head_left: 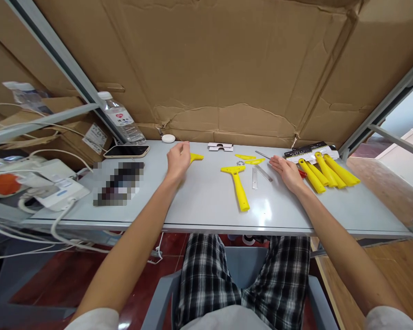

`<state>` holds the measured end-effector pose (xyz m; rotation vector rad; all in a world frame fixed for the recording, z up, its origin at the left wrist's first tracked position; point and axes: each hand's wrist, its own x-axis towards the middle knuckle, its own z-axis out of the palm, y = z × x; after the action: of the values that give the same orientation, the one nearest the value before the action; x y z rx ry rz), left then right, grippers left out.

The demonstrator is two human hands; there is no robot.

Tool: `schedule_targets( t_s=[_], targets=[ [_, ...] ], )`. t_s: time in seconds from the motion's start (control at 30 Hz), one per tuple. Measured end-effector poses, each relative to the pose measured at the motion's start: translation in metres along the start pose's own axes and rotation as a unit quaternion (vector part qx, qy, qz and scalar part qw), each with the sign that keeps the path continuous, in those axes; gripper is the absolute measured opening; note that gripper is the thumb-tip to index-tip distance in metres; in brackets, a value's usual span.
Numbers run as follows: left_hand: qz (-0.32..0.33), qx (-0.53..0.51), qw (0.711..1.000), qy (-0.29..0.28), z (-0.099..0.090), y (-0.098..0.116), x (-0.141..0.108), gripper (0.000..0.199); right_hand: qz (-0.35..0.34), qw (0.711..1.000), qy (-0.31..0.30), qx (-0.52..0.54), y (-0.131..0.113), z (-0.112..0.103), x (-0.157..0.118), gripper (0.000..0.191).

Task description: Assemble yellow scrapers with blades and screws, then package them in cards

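My left hand [179,159] is closed, with the head of a yellow scraper [197,157] sticking out on its right; the handle is hidden. Flat fingers stretch out on my right hand [286,170], which lies over a screwdriver [262,155]. The shaft shows beyond the fingertips and a bit of red handle by the palm. Between the hands lies another yellow scraper body [239,187]. Close to it are yellow cover pieces [254,161], a small cluster of screws [240,163], a flat clear strip [254,178] and a metal strip [263,173].
Several yellow handles [333,172] lie at the right beside a black-and-white package [311,152]. A white card piece [220,146] and a white oval object [168,138] are at the back. Left stand a phone [126,151], a water bottle [122,120] and white cables [60,220].
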<state>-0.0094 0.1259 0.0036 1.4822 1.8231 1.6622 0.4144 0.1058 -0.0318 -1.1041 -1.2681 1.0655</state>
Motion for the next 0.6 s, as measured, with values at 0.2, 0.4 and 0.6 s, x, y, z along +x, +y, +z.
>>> schedule_targets(
  t_s=[0.2,0.4,0.6],
  targets=[
    [-0.061,-0.095,0.993,-0.029,0.004,-0.005,0.004,0.03,-0.01,0.998,-0.016,-0.054,-0.001,0.0,0.001,0.065],
    [-0.09,-0.178,0.976,-0.082,0.013,0.012,-0.015,0.029,-0.035,0.991,-0.023,-0.129,-0.007,0.004,-0.002,0.063],
    [-0.081,-0.16,0.969,-0.17,0.026,0.02,-0.034,0.027,-0.09,0.947,-0.063,-0.3,-0.02,0.011,-0.016,0.04]
  ],
)
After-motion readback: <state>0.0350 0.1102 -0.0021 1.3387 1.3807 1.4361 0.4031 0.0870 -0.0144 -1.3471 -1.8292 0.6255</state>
